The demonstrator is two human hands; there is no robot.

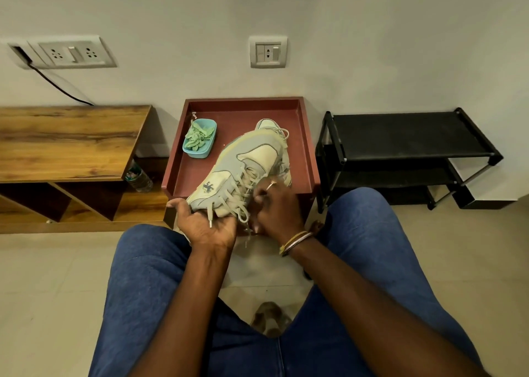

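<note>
**Two hands on one sneaker, lace work under way**

I'm watching the sneaker [252, 159] being held just above the near edge of the red tray [243, 103], toe pointing to 1 o'clock and heel toward the lap. It's being tipped so the lace side faces the camera, probably for eyelet access.

- Left hand [206, 227] is gripping the heel end from 7 o'clock, fingers curled under and thumb over. I read it as a clamp that's stopping the shoe from twisting.
- Right hand [274, 207] is coming in from 4 o'clock, fingertips bunched and pinching the laces [243, 182] near the tongue.
- One loose lace tip [211, 223] is hanging over the left palm.

The second shoe [267, 124] is sitting on the tray at 12 o'clock, parked behind. The blue tub [197, 154] is sitting at 11 o'clock, clear of the hands.
</note>
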